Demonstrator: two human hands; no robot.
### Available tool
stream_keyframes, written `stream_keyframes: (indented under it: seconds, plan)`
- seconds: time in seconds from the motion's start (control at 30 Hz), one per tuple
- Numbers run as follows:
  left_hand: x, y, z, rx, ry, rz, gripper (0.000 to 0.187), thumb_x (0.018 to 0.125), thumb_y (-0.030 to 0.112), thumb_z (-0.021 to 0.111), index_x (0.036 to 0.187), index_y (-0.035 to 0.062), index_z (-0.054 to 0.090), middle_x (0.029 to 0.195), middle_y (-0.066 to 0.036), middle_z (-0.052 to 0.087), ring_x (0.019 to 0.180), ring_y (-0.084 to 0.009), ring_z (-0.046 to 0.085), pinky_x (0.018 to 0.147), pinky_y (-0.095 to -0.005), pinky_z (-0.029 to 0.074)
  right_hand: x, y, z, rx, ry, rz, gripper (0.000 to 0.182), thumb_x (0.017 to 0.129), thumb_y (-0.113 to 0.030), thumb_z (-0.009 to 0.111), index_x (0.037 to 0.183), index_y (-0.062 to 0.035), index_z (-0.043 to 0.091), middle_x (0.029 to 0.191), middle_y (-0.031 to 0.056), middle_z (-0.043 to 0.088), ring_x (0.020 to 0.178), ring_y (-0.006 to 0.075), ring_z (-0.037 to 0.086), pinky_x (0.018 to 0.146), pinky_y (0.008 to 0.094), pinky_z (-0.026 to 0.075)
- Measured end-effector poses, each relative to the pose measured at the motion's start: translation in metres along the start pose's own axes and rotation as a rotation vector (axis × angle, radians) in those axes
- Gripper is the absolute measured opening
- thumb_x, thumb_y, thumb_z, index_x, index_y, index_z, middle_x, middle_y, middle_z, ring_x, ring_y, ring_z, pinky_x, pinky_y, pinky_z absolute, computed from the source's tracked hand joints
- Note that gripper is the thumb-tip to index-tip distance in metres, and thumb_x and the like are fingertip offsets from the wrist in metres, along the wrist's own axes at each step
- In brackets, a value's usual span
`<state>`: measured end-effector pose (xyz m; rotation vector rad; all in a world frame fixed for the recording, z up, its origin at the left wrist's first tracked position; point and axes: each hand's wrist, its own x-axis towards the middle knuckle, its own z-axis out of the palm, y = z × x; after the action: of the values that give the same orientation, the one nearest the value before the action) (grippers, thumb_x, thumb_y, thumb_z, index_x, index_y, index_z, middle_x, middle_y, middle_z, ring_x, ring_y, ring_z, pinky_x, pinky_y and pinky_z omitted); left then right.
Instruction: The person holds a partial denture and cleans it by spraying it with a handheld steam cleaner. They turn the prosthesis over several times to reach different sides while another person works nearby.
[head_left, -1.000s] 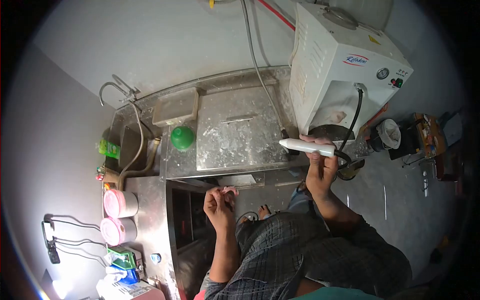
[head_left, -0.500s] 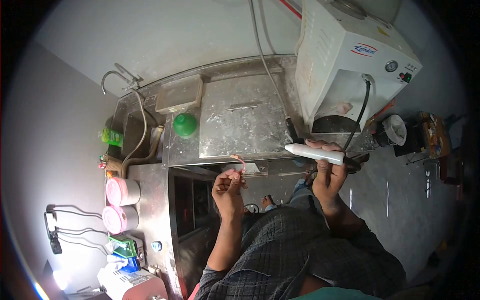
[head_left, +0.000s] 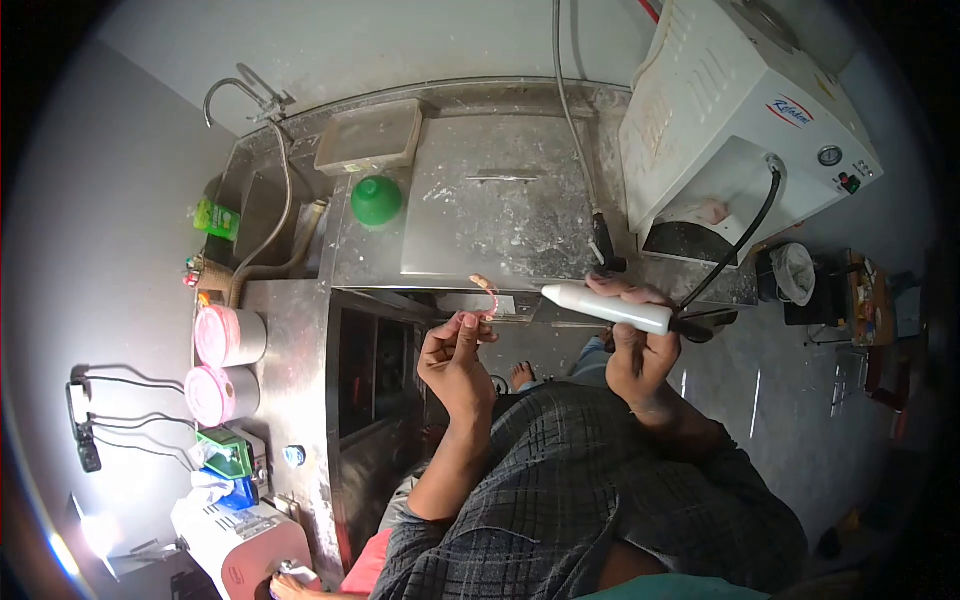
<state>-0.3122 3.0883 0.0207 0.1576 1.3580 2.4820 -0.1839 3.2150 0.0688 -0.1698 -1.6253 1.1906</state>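
Pinch the thin, curved pink-and-cream piece point(head_left: 493, 294) by its lower end, as your left hand point(head_left: 458, 378) does between thumb and fingers, and press lightly, since so slender a curve looks likely to flex or snap. Your right hand point(head_left: 643, 372) grasps the white tapered plastic cylinder point(head_left: 612, 307), fingers over the top and thumb beneath; its tip points toward the piece without touching it, so brace that wrist, keep your left fingertips out of line with the tip, and leave slack in the black flexible hose point(head_left: 758, 225) beyond your right grip. Counting outward, you have one curved piece and one cylinder, then one brushed steel panel with a bar handle point(head_left: 500, 179) just ahead of both grips. Ahead and to the left of your left grip are one rounded green object point(head_left: 376, 201), one shallow grey rectangular tray point(head_left: 411, 150) and one curved metal faucet point(head_left: 240, 82); farther left are two white tubs with pink lids point(head_left: 212, 335). Ahead and to the right of your right grip stands one tall white boxy machine point(head_left: 655, 140) with one round gauge point(head_left: 830, 156).
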Motion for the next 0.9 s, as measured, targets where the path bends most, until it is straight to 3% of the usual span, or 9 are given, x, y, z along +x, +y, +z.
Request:
stream_keyframes:
  seconds: [0.33,0.5,0.6,0.9]
  plan:
    - [-0.008,0.005,0.007,0.08,-0.016,0.069,0.006,0.086,-0.001,0.067,0.09,-0.0051,0.065,0.083,-0.012,0.067,0.066,-0.0149,0.064,0.06,-0.0272,0.053,-0.004,0.007,0.014,0.009,-0.104,-0.066,0.026,0.098,-0.012,0.049,0.115,0.0038,0.039,0.11,0.0269,0.057,0.107,0.0377,0.059,0.097,0.0499,0.045]
    - [-0.013,0.006,0.006,0.132,-0.066,0.121,0.005,0.086,-0.003,0.066,0.089,-0.0074,0.065,0.09,-0.013,0.065,0.067,-0.0142,0.063,0.06,-0.0269,0.054,-0.005,0.009,0.016,-0.022,-0.113,-0.102,0.026,0.098,-0.012,0.048,0.116,0.004,0.038,0.11,0.0266,0.056,0.107,0.0369,0.059,0.097,0.0497,0.046]
    - [-0.014,0.007,0.006,0.144,-0.083,0.122,0.005,0.086,-0.004,0.065,0.088,-0.0076,0.064,0.092,-0.013,0.065,0.068,-0.0141,0.063,0.061,-0.0272,0.054,-0.004,0.007,0.017,0.001,-0.105,-0.093,0.023,0.096,-0.004,0.049,0.116,0.0032,0.04,0.112,0.0262,0.057,0.109,0.036,0.059,0.095,0.0474,0.048]
    - [-0.018,0.009,0.011,0.2,-0.083,0.147,0.003,0.085,-0.003,0.066,0.083,-0.0047,0.064,0.088,-0.014,0.065,0.066,-0.0147,0.062,0.055,-0.028,0.054,-0.003,0.007,0.013,0.003,-0.12,-0.092,0.023,0.097,-0.005,0.048,0.116,0.0031,0.038,0.111,0.0259,0.056,0.109,0.0361,0.059,0.095,0.0473,0.048]
